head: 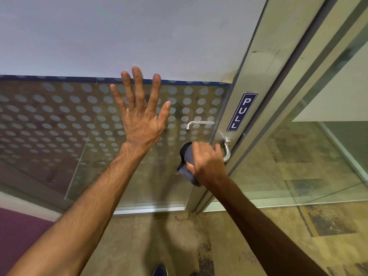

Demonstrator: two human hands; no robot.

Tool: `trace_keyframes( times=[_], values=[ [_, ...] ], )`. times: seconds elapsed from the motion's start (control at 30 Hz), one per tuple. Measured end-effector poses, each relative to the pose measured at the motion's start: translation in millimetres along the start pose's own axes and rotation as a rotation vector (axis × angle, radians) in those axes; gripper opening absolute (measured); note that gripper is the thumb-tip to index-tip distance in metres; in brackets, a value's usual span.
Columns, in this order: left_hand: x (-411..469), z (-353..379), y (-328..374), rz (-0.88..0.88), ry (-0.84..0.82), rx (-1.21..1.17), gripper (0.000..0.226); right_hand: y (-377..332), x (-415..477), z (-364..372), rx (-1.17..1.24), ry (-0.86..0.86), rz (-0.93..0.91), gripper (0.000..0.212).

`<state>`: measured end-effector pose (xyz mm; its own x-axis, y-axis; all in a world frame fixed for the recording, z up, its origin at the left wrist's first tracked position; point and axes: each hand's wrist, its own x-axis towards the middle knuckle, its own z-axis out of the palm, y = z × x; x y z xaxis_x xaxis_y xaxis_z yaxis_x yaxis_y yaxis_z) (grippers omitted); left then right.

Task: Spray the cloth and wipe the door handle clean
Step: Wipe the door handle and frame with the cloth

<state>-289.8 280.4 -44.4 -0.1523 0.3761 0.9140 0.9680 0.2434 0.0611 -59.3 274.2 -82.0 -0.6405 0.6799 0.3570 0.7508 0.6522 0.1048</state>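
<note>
A silver metal door handle (227, 150) juts from the aluminium frame of a glass door (223, 116). My right hand (207, 162) is closed around a dark blue-grey cloth (188, 166), wrapped over the handle's lever so most of it is hidden. Only the curved end of the handle shows to the right of my knuckles. My left hand (141, 112) is spread flat, fingers apart, against the dotted frosted glass to the left of the handle. No spray bottle is in view.
A second handle (197, 124) shows through the glass on the far side. A blue PULL sticker (242, 112) sits on the frame above the handle. A fixed glass panel (298, 156) stands on the right. My dark shoe (160, 270) rests on the patterned floor below.
</note>
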Motion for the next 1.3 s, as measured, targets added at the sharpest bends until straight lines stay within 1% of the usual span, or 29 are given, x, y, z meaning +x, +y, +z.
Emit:
trace_keyframes(
  times=[0.1, 0.2, 0.27, 0.33, 0.43, 0.47, 0.53, 0.6, 0.63, 0.67, 0.77, 0.83, 0.93, 1.0, 1.1, 1.2, 1.3],
  values=[
    [0, 0, 0, 0.002, 0.001, 0.010, 0.077, -3, -11, 13, -0.068, 0.068, -0.039, 0.060],
    [1, 0, 1, 0.007, -0.007, 0.018, 0.076, 6, -27, 28, -0.175, 0.204, -0.078, 0.048],
    [1, 0, 1, 0.007, -0.011, 0.024, 0.076, 14, -34, 33, -0.226, 0.230, -0.115, 0.052],
    [1, -1, 1, -0.001, -0.016, 0.024, 0.076, 20, -31, 30, -0.162, 0.181, -0.144, 0.054],
    [1, -2, 2, -0.021, -0.012, 0.024, 0.076, 29, -19, 17, 0.051, 0.014, -0.136, 0.057],
    [1, -3, 2, -0.021, -0.008, 0.023, 0.076, 35, -15, 13, 0.117, -0.032, -0.140, 0.054],
    [1, -4, 3, -0.007, -0.003, 0.018, 0.077, 47, -8, 8, 0.273, -0.108, -0.166, 0.040],
    [2, -5, 3, 0.009, -0.005, 0.017, 0.077, 53, -6, 6, 0.337, -0.136, -0.193, 0.033],
    [2, -5, 3, 0.013, -0.008, 0.018, 0.077, 53, -8, 7, 0.302, -0.119, -0.192, 0.034],
    [2, -6, 3, 0.013, -0.010, 0.020, 0.077, 52, -12, 10, 0.238, -0.095, -0.184, 0.041],
    [2, -8, 3, -0.001, -0.019, 0.017, 0.077, 52, -30, 24, 0.065, -0.047, -0.168, 0.074],
    [3, -10, 4, 0.000, -0.021, 0.006, 0.076, 56, -42, 34, -0.011, 0.033, -0.199, 0.088],
    [3, -12, 4, 0.017, -0.023, -0.005, 0.075, 62, -49, 41, -0.073, 0.156, -0.225, 0.088],
    [3, -12, 4, 0.021, -0.017, -0.004, 0.075, 64, -49, 40, -0.032, 0.176, -0.236, 0.090],
    [4, -10, 4, 0.010, -0.014, -0.011, 0.074, 71, -45, 33, 0.075, 0.130, -0.232, 0.094],
    [3, -8, 4, 0.007, -0.015, -0.009, 0.074, 77, -43, 28, 0.122, 0.071, -0.229, 0.092],
    [3, -8, 4, 0.013, -0.027, 0.001, 0.073, 78, -49, 31, 0.104, 0.119, -0.219, 0.092]
  ],
)
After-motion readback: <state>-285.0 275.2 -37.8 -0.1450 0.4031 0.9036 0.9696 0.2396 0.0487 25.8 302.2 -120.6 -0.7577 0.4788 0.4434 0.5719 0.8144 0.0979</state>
